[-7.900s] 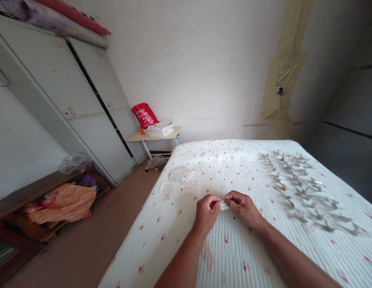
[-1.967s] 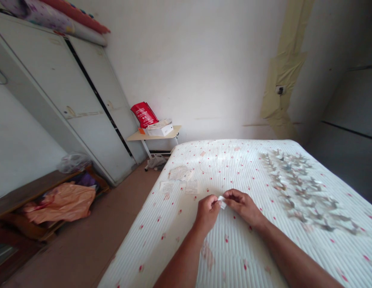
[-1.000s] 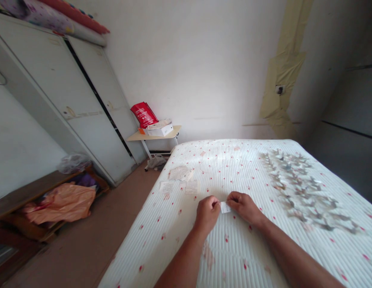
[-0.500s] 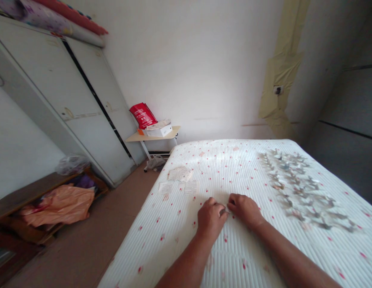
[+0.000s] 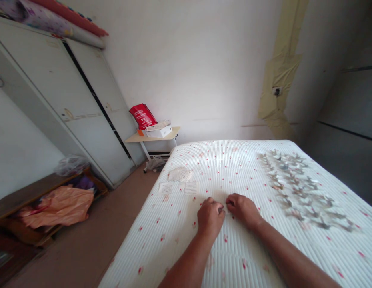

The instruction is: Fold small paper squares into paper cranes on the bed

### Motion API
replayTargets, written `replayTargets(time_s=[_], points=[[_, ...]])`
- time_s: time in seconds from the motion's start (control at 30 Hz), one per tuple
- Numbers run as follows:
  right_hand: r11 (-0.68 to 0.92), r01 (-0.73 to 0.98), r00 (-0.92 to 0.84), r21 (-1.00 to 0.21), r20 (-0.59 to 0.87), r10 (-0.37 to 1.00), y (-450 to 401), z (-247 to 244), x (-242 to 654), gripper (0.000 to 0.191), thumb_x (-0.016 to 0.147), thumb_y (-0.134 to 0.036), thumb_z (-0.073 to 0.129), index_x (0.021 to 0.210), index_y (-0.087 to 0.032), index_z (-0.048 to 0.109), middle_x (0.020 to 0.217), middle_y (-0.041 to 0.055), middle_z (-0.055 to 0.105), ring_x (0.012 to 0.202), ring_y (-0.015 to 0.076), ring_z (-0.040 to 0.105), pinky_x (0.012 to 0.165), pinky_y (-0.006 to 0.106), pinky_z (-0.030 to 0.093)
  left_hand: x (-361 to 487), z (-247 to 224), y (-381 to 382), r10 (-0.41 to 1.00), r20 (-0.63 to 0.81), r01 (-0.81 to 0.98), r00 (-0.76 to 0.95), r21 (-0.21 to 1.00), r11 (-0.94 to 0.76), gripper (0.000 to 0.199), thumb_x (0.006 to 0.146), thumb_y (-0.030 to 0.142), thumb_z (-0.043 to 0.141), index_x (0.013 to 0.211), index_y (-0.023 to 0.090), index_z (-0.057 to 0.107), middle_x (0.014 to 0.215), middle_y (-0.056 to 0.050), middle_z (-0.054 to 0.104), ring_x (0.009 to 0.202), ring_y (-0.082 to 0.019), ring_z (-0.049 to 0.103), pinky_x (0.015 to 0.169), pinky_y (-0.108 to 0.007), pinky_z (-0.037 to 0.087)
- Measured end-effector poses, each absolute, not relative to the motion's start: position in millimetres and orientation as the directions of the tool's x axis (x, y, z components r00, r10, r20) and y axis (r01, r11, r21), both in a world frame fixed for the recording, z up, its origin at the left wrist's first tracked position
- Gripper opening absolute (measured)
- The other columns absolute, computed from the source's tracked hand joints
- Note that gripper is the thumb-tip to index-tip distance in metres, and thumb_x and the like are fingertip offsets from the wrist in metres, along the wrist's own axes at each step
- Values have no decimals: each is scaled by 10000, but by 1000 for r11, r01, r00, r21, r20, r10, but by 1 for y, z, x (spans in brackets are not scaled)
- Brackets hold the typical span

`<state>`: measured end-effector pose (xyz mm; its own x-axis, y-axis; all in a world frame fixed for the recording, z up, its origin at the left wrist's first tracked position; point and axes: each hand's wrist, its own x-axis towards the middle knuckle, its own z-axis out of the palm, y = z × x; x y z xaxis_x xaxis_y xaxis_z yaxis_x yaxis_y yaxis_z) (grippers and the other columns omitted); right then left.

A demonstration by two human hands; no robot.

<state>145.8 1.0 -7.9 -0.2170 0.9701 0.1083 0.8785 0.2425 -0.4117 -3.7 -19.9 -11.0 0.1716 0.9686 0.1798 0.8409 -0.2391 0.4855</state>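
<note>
Both my hands are low over the middle of a white ribbed bedspread (image 5: 186,236) dotted with red. My left hand (image 5: 210,215) has its fingers curled and pressed together; something small and dark shows at its fingertips, too small to name. Just to the right, a narrow gap away, my right hand (image 5: 241,208) is closed in a pinch, and what it holds is hidden. Printed paper pieces (image 5: 191,188) lie on the bedspread beyond my left hand. To the right, several small folded paper figures (image 5: 297,180) stand in rows.
Against the far wall, a small table (image 5: 135,138) bears a red bag (image 5: 143,116) and a white box (image 5: 159,132). Grey cabinets (image 5: 93,120) rise on the left. An orange plastic bag (image 5: 63,206) lies on a low wooden shelf (image 5: 30,192).
Both hands have stayed in nearly the same place. The fingers of my left hand have shifted slightly, and the small thing at its fingertips shows less. The view has moved a little.
</note>
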Motion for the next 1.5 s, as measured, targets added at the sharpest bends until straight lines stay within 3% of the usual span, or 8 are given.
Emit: replayTargets(time_s=[0.27,0.8,0.97,1.3,1.5], points=[[161,901,-149,-403,62,987,0,-6,142,115,719,-278,563,766,-193,624,764,27,634,664,147,554,552,228,287,-5,-9,-17,971,195,856,140,468,-218,154,676,235,606,806,263,685,851,-33,614,879,-208,507,755,-335,301],[171,868,-175,-466,34,984,4,-6,148,136,755,-198,478,760,-187,614,781,25,631,719,134,562,631,211,340,-5,-6,-18,983,138,878,122,447,-172,169,685,264,595,826,301,680,878,11,626,908,-175,515,770,-311,312],[204,859,-209,-469,42,977,-2,-7,148,195,692,-213,549,874,-178,610,828,31,603,715,140,550,633,217,351,-4,-8,-17,981,152,872,118,456,-175,160,673,270,610,815,302,677,876,12,620,910,-181,516,764,-318,308],[220,786,-268,-578,2,963,5,-8,157,273,615,-60,482,840,-157,604,772,18,599,695,117,535,629,189,362,-5,-6,-18,981,151,874,122,451,-178,160,678,262,604,813,317,671,871,24,617,904,-176,520,764,-316,304],[182,833,-203,-523,18,979,3,-9,150,250,623,-119,515,850,-156,614,774,28,596,680,130,528,615,213,350,-4,-9,-16,983,139,888,122,427,-171,163,682,276,605,828,310,668,883,18,615,922,-175,516,778,-313,304]])
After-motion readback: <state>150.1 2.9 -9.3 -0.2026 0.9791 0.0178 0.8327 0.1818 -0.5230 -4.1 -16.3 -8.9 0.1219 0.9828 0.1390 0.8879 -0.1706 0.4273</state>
